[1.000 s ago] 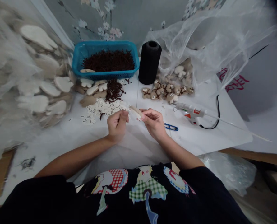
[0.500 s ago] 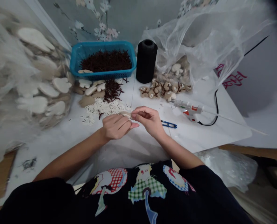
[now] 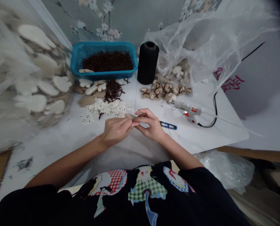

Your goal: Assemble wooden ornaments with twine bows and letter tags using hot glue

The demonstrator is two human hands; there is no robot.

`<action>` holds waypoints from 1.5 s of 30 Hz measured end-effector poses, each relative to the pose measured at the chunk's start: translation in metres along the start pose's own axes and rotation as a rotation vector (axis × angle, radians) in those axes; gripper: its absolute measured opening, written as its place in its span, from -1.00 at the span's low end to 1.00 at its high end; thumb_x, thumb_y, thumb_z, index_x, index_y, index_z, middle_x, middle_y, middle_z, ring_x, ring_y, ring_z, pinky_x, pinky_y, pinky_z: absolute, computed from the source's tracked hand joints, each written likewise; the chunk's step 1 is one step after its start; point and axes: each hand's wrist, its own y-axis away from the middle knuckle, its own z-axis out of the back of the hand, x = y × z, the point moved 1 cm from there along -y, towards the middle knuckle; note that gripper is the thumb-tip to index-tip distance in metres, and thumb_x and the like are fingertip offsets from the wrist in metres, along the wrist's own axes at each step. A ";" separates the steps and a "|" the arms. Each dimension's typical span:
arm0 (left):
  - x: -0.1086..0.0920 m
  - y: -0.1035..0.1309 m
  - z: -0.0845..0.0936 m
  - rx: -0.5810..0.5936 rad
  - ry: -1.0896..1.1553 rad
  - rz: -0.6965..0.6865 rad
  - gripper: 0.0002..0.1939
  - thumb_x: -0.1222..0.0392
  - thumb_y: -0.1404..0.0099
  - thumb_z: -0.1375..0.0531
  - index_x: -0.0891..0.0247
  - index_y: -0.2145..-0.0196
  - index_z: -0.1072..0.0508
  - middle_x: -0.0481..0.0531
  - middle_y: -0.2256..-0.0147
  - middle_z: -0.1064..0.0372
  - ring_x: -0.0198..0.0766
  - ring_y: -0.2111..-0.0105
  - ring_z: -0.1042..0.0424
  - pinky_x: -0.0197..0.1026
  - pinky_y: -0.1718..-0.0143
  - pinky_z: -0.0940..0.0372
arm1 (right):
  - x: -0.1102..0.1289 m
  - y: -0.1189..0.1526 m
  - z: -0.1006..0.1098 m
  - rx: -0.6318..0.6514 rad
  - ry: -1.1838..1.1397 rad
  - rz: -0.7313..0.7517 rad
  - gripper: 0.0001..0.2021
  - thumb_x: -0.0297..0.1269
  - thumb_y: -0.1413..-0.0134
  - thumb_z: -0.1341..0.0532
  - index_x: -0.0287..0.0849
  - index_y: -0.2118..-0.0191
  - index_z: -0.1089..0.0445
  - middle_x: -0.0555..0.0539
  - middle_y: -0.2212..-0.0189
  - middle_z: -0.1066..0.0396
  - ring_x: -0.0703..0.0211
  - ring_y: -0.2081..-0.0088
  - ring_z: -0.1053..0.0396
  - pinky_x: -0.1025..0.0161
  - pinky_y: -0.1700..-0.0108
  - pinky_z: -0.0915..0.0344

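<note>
My left hand [image 3: 116, 131] is closed on a small beige fabric piece [image 3: 129, 116], mostly covered by the fingers. Against it, my right hand [image 3: 151, 126] pinches at the same piece, its fingertips meeting those of the left. Just beyond my hands lies a heap of small white printed labels [image 3: 109, 107]. Dark brown bows [image 3: 112, 91] are piled behind them, beside loose white and beige padded shapes [image 3: 86, 100]. Blue thread snips [image 3: 168, 125] rest close to my right hand.
A blue basket [image 3: 104, 75] of brown bows stands at the back, next to a black thread cone [image 3: 148, 64]. Finished-looking bow pieces [image 3: 164, 91] lie before a clear bag. At right is a corded glue gun [image 3: 189, 110]; a large plastic bag of padded shapes [image 3: 33, 103] fills the left.
The fabric piece has turned from its pale side to its beige side between my hands. My right fingers have shifted and now press closer to the left ones.
</note>
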 end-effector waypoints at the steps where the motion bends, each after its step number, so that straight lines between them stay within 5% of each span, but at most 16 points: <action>1: -0.001 0.000 0.000 0.009 -0.013 -0.009 -0.61 0.17 -0.37 -0.10 0.26 0.61 -0.19 -0.15 0.69 -0.11 -0.42 0.67 -0.16 -0.29 0.60 -0.04 | -0.001 0.000 -0.001 0.004 0.011 0.002 -0.92 -0.32 -0.15 -0.22 -0.16 0.29 -0.46 -0.14 0.15 -0.28 0.25 0.28 -0.38 0.20 0.16 -0.42; 6: -0.001 0.002 0.005 0.057 0.088 -0.039 -0.59 0.05 -0.40 -0.03 0.25 0.57 -0.24 -0.13 0.65 -0.20 -0.41 0.65 -0.20 -0.30 0.56 -0.09 | -0.009 0.002 0.001 0.063 0.054 0.024 -0.88 -0.37 -0.19 -0.17 -0.16 0.31 -0.45 -0.14 0.19 -0.29 0.18 0.16 -0.38 0.20 0.09 -0.40; 9: 0.008 -0.005 0.004 0.113 0.308 0.043 -0.46 -0.22 -0.39 0.16 0.28 0.33 -0.36 0.00 0.45 -0.41 -0.37 0.56 -0.32 -0.31 0.53 -0.15 | -0.015 0.005 0.002 0.127 0.069 0.036 -0.87 -0.38 -0.20 -0.15 -0.19 0.32 -0.45 -0.16 0.18 -0.28 0.18 0.15 -0.38 0.20 0.06 -0.38; 13: 0.026 -0.018 -0.017 0.393 0.475 0.179 -0.31 -0.26 -0.38 0.33 0.30 -0.14 -0.15 0.10 0.17 -0.47 -0.32 0.49 -0.42 -0.30 0.47 -0.21 | -0.023 0.009 0.002 0.190 0.102 0.063 -0.87 -0.37 -0.20 -0.15 -0.18 0.31 -0.45 -0.16 0.20 -0.32 0.17 0.15 -0.38 0.20 0.07 -0.38; 18: 0.036 -0.024 -0.050 0.727 0.062 0.364 -0.54 -0.01 -0.45 0.22 0.22 -0.13 -0.22 0.03 0.48 -0.46 -0.12 0.45 -0.49 -0.23 0.41 -0.21 | -0.031 0.013 0.001 0.211 0.258 0.059 -0.85 -0.35 -0.21 -0.13 -0.14 0.33 -0.45 -0.17 0.16 -0.39 0.10 0.08 -0.34 0.10 0.02 -0.34; 23: 0.032 -0.019 -0.065 0.737 -0.092 0.469 -0.61 0.09 -0.43 0.11 0.34 -0.09 -0.21 0.19 0.48 -0.46 0.02 0.41 -0.51 -0.15 0.38 -0.26 | -0.031 0.014 -0.003 0.131 0.283 0.012 -0.87 -0.32 -0.21 -0.13 -0.15 0.31 -0.40 -0.16 0.21 -0.41 0.11 0.15 -0.32 0.09 0.07 -0.33; 29: 0.028 -0.016 -0.067 0.723 -0.112 0.569 -0.66 0.13 -0.42 0.07 0.33 -0.07 -0.18 0.22 0.45 -0.47 0.04 0.36 -0.52 -0.12 0.33 -0.28 | -0.033 0.015 -0.008 0.148 0.109 -0.219 -0.88 -0.26 -0.22 -0.12 -0.16 0.30 -0.34 -0.08 0.31 -0.45 0.21 0.31 -0.39 0.25 0.22 -0.33; 37: 0.029 -0.019 -0.065 0.702 -0.149 0.718 -0.70 0.19 -0.40 0.07 0.34 -0.03 -0.19 0.28 0.39 -0.48 0.06 0.32 -0.52 -0.07 0.27 -0.28 | -0.036 0.009 -0.017 0.100 0.506 -0.163 -0.83 -0.29 -0.25 -0.05 -0.14 0.32 -0.35 -0.11 0.39 -0.45 0.06 0.27 -0.31 0.11 0.13 -0.23; 40: 0.029 -0.019 -0.064 0.690 -0.150 0.732 -0.70 0.21 -0.39 0.08 0.34 -0.03 -0.20 0.28 0.39 -0.48 0.08 0.32 -0.52 -0.06 0.28 -0.28 | -0.037 0.010 -0.022 0.097 0.420 -0.145 -0.84 -0.30 -0.24 -0.03 -0.14 0.33 -0.32 -0.11 0.37 -0.43 0.08 0.27 -0.30 0.15 0.15 -0.26; 45: 0.027 -0.017 -0.066 0.666 -0.131 0.743 -0.70 0.19 -0.40 0.09 0.34 -0.02 -0.21 0.28 0.39 -0.48 0.07 0.32 -0.51 -0.06 0.28 -0.27 | -0.039 0.011 -0.023 0.079 0.203 -0.324 -0.87 -0.24 -0.21 -0.07 -0.14 0.28 -0.30 -0.03 0.39 -0.42 0.20 0.38 -0.35 0.27 0.26 -0.27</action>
